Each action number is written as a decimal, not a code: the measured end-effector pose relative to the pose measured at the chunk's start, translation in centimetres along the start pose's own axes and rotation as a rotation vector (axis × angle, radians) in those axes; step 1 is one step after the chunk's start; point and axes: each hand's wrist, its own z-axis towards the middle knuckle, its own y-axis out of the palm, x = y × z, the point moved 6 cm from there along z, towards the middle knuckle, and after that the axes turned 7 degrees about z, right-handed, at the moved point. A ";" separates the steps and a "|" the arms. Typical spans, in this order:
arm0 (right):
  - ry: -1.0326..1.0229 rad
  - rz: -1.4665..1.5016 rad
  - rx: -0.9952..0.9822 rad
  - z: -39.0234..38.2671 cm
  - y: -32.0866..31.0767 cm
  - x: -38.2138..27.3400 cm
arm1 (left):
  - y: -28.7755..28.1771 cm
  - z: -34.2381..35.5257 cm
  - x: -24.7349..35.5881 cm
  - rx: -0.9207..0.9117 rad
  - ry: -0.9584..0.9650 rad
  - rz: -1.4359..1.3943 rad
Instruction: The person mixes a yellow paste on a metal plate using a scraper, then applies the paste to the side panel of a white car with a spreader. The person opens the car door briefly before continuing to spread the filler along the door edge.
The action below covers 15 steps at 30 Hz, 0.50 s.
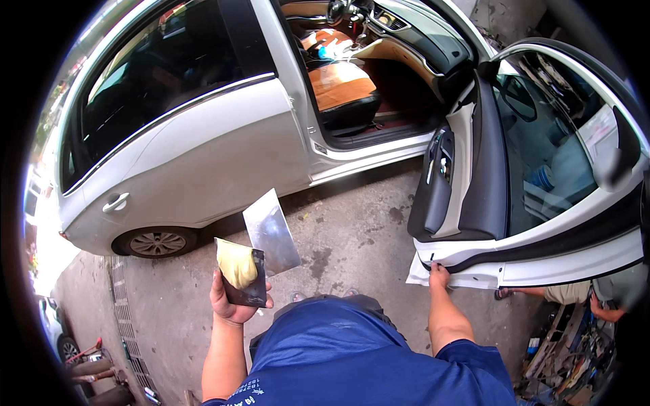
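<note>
My left hand (233, 310) is closed around a dark flat spreader (252, 292), its thumb along one side and fingertips on the other. A thick lump of pale yellow putty (235, 264) sits on the spreader's face. Just beyond it, a thin silvery-grey sheet (274, 233) sticks up at a tilt; how it is held is hidden behind the spreader. My right hand (439, 274) grips the lower rear edge of the white car's open front door (467, 260), with its fingertips partly hidden.
The white car (230, 149) stands across the front, its orange-and-black seat (342, 84) showing through the doorway. Stained concrete (352, 230) lies between us. A drain grate (128, 318) runs at left. Beyond the door at right are another person's hand (602, 310) and piled parts (569, 352).
</note>
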 end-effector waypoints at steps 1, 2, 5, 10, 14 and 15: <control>0.029 0.006 -0.050 -0.8 0.8 -1.2 | 0.2 -0.7 -0.1 0.000 0.006 0.005; 0.041 0.032 -0.072 -2.0 1.3 -2.9 | 0.6 -1.4 -0.3 0.025 -0.001 -0.004; -0.010 0.017 -0.018 -3.6 1.8 -5.4 | 0.8 -1.8 -0.5 0.001 -0.025 -0.047; -0.151 -0.003 0.004 -3.2 4.3 -5.9 | 4.0 -2.5 -1.1 -0.090 -0.086 -0.056; -0.054 -0.015 -0.028 -5.1 5.9 -7.1 | 4.4 -3.7 -0.8 -0.075 -0.072 -0.010; -0.059 0.013 0.028 -4.7 5.9 -6.8 | 4.3 -3.9 -0.8 -0.059 -0.080 -0.014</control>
